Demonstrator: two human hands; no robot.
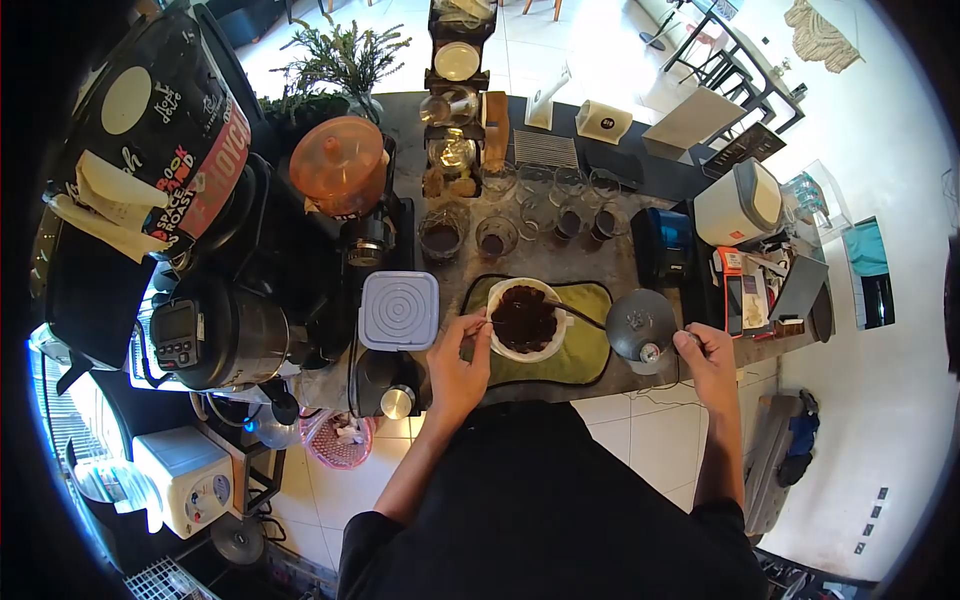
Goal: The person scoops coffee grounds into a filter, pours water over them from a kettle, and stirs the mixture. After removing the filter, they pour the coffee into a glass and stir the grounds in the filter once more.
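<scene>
A white dripper (494, 345) with dark wet coffee grounds (525, 318) inside stands on a green cloth (580, 350) at the counter's middle. My left hand (461, 368) is at its left rim, thumb and fingers pinched on something thin that I cannot make out. To the right sits a dark round kettle (640, 322) with a knob on its lid. My right hand (708, 362) is closed at the kettle's right side, around what looks like its handle end, mostly hidden by the fingers.
Behind the cloth stand several glasses (497, 237), some with dark liquid. A square grey-lidded container (399, 311) and a grinder with an orange hopper (338, 165) are left. A blue-black device (662, 246) and a white canister (738, 203) stand right.
</scene>
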